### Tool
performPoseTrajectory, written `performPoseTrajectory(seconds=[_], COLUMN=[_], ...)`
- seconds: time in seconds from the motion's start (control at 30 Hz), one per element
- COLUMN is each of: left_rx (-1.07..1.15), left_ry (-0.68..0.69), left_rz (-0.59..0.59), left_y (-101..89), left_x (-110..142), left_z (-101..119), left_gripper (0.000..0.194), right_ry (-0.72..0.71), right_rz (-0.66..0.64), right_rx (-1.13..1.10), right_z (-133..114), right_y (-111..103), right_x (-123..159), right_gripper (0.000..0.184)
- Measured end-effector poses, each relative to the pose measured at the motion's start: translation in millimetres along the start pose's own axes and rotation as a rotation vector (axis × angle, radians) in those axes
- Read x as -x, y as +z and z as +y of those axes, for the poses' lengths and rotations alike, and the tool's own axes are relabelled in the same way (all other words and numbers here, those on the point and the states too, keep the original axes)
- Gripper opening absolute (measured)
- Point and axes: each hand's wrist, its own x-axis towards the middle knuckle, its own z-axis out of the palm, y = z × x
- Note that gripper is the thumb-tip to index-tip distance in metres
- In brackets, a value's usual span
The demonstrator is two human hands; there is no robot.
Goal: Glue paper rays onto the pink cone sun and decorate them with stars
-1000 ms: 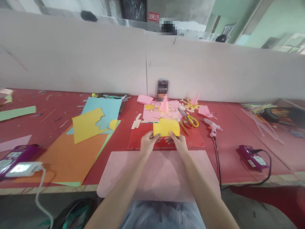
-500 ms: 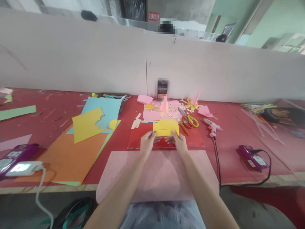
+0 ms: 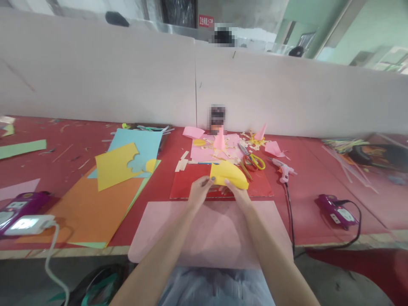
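Observation:
A piece of yellow paper (image 3: 228,172) is curved between my two hands, its right side bent downward. My left hand (image 3: 200,189) pinches its lower left corner. Along the lower edge, my right hand (image 3: 235,189) grips it with the thumb on top and the fingers beneath. Under them lies a red board (image 3: 185,182). Just beyond stands a pink paper cone (image 3: 219,140) amid wooden sticks on a pink sheet (image 3: 197,154). Scissors with yellow and red handles (image 3: 257,161) and a brown pen-like stick (image 3: 245,171) lie to the right.
A pink glue gun (image 3: 285,170) trails its cord past a purple power strip (image 3: 338,210) on the right. Orange (image 3: 92,208), blue (image 3: 137,142) and cut yellow (image 3: 114,165) sheets lie left. A pink mat (image 3: 207,233) is in front of me; a white partition (image 3: 127,76) stands behind.
The yellow paper has gone from nearly flat to curved, its right end bending down and toward me. My hands have moved closer together, the left one shifting right.

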Motion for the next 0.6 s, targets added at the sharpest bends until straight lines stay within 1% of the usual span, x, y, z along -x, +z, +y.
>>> performPoseTrajectory(seconds=[0.07, 0.2, 0.3, 0.47, 0.6], left_rx=[-0.029, -0.065, -0.064, -0.066, -0.093], left_ry=[0.015, 0.037, 0.029, 0.007, 0.004], left_rz=[-0.034, -0.033, -0.037, -0.097, -0.121], left_y=[2.1, 3.5, 3.4, 2.5, 1.7], left_x=[3.2, 6.0, 4.8, 0.9, 0.1], left_z=[2.2, 1.8, -1.1, -4.9, -6.6], left_gripper=[0.029, 0.026, 0.025, 0.027, 0.028], right_ry=[-0.026, -0.067, -0.063, -0.068, -0.045], right_rz=[-0.039, 0.002, 0.009, -0.031, -0.025], right_rx=[0.069, 0.125, 0.141, 0.142, 0.141], right_z=[-3.0, -2.7, 0.4, 2.2, 2.1], right_y=[2.2, 5.7, 5.7, 2.5, 3.0], right_x=[1.9, 1.5, -0.1, -0.6, 0.1], right_gripper=[0.038, 0.043, 0.045, 0.044, 0.043])
